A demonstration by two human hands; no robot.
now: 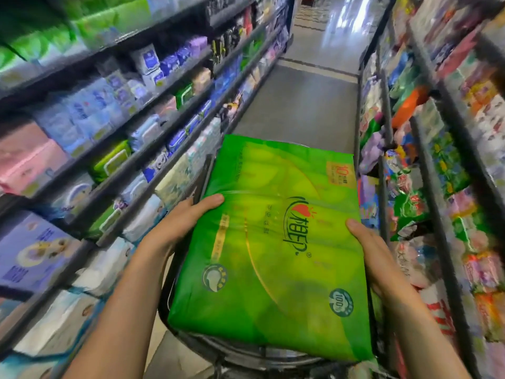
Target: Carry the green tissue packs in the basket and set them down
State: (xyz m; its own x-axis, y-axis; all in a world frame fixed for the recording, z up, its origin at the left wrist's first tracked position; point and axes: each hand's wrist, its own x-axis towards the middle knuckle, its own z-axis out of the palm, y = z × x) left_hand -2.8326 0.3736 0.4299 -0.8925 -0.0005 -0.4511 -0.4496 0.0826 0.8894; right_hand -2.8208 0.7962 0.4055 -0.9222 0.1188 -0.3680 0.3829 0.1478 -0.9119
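A big green plastic pack of tissue rolls (273, 242) with a red heart logo lies flat between both hands, above a dark shopping cart (175, 272). My left hand (183, 222) grips the pack's left edge, thumb on top and fingers hidden under it. My right hand (377, 255) grips the right edge the same way, thumb lying on the top face. The pack hides most of the cart; only its left rim and a metal part at the near end show.
Dark shelves (117, 149) of tissue and hygiene packs run along the left. Shelves (426, 165) of colourful bagged goods line the right. A narrow grey-floored aisle (303, 105) runs ahead between them to a bright glossy floor.
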